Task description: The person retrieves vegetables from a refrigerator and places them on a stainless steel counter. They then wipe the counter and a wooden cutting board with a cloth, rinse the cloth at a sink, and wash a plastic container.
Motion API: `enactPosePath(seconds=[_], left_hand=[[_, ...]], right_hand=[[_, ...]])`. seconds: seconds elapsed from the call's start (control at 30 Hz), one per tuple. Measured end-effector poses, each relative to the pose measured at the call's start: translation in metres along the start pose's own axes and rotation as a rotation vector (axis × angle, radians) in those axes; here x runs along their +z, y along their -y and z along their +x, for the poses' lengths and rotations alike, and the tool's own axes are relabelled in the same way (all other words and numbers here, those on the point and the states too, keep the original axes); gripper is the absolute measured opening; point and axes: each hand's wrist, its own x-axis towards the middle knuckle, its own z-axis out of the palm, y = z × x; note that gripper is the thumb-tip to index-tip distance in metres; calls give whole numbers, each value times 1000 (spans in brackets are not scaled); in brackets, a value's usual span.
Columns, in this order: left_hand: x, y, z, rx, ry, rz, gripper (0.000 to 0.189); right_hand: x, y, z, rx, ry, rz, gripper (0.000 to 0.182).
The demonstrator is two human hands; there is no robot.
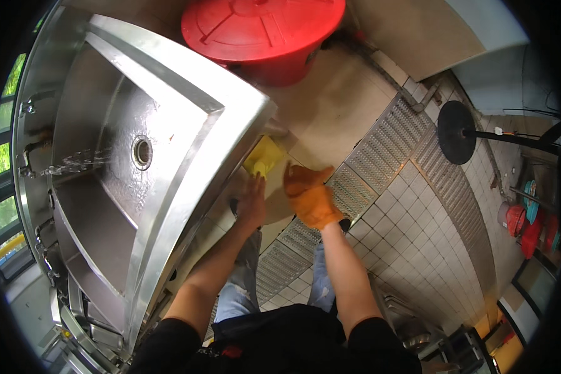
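My left hand [252, 203] is bare and reaches down beside the front of the steel sink. Its fingertips meet the rounded pale end of a yellow object [269, 152], which may be a plastic container; whether they grip it cannot be told. On my right hand [312, 198] is an orange rubber glove, its fingers spread and somewhat blurred, with nothing visible in them. The gloved hand hovers over the floor to the right of the yellow object. Water runs from a tap [25, 172] into the large basin [121, 117], near its round drain [142, 152].
A red lidded tub [262, 28] stands beyond the sink corner. Perforated metal drain covers [355, 180] cross the tiled floor [397, 219] below me. To the right is a black round-based stand [456, 133]. The steel sink rim [191, 154] juts out at my left.
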Motion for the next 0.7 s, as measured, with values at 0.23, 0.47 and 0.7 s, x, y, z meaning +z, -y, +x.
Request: enactPosePath(seconds=[0.23,0.47,0.7], left_hand=[[32,43,45,110,177,76,60],[57,51,51,77,197,49,63],[37,43,46,82,214,-28,69]], right_hand=[[115,4,51,147,135,369,31],[93,17,74,611,310,543,40],[130,4,45,450,174,414,38]])
